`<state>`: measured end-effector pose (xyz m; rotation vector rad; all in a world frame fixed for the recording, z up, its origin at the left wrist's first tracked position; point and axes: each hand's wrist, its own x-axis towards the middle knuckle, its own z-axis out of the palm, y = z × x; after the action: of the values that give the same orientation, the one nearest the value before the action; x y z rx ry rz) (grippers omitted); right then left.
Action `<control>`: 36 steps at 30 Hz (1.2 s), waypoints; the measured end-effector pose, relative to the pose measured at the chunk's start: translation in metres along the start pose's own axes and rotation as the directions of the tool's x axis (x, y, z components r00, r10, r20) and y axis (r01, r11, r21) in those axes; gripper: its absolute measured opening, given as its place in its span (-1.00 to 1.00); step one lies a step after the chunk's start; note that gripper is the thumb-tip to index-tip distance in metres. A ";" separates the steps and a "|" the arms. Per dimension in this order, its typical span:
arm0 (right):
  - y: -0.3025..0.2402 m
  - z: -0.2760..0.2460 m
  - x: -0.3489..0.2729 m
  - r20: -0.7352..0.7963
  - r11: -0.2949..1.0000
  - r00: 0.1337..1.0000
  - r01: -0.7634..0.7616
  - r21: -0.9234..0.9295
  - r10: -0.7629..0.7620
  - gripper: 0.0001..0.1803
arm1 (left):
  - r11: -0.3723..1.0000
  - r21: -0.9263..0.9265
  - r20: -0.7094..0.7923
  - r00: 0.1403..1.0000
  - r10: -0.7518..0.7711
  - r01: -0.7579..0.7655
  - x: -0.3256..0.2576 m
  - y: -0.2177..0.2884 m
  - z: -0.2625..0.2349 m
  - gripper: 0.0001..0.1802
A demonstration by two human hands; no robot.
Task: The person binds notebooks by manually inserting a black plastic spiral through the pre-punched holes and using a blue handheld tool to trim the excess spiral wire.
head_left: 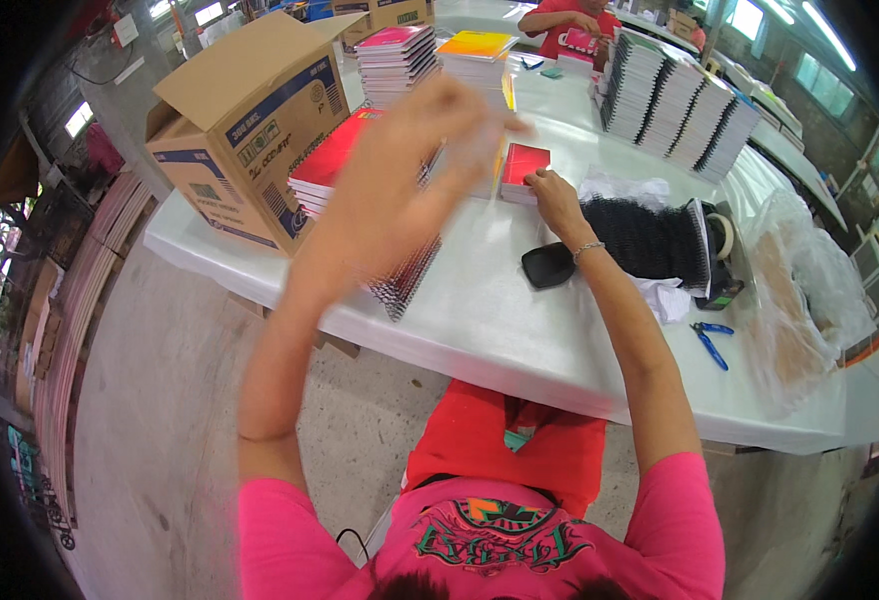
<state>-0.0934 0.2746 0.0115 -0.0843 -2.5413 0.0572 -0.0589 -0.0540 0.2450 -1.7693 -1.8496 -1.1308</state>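
While my left hand [415, 165] is raised above the table and blurred, its fingers loosely spread and, as far as I can tell, gripping nothing, my right hand [557, 200] rests flat with its fingers close together on a small red notebook [525, 165] lying near the middle of the white table [500, 320]. Below my raised arm a stack of spiral-bound notebooks [405, 280] sits at the near left edge, its wire spines turned toward me, and behind it a red-covered pile [335, 155] leans against an open cardboard box [245, 130] at the left corner. Just right of my wrist lie a black oval pad [548, 265] and a bundle of black wire binding combs [650, 240] on crumpled white paper, with a tape dispenser [725, 255] beyond and blue-handled pliers [710, 340] toward the near right edge. Along the far edge stand colourful stacks [400, 55] and long rows of bound books [675, 110], where another person in red [570, 25] works. Judging by those finished rows and the piles beside me, I reckon a good share of the binding is done, yet the full bundle of combs and the loose notebook under my hand suggest plenty still remains.
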 end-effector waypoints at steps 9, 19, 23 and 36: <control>-0.077 -0.127 -0.056 -0.228 0.929 0.947 -0.138 0.343 0.225 -0.62 | 0.077 -0.822 0.379 0.641 -0.667 0.565 -0.089 -0.019 0.129 -0.29; -0.098 -0.154 -0.140 -0.005 0.768 0.995 0.078 0.636 -0.098 -0.63 | 0.316 -0.720 0.327 0.704 -0.630 0.618 -0.128 -0.040 0.149 -0.43; 0.018 -0.145 -0.122 -0.218 0.913 0.925 -0.229 0.338 0.313 -0.74 | 0.637 -0.318 0.302 0.712 -0.633 0.702 -0.123 -0.029 0.139 -0.55; 0.084 -0.090 -0.112 0.068 0.935 0.933 -0.354 0.008 0.353 -0.68 | 0.880 0.396 0.178 0.918 -0.353 0.262 -0.129 0.000 0.177 -0.69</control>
<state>0.0542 0.3522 0.0180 -0.5410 -2.5596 0.2306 0.0108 -0.0120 0.0420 -1.4844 -2.3773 -0.6157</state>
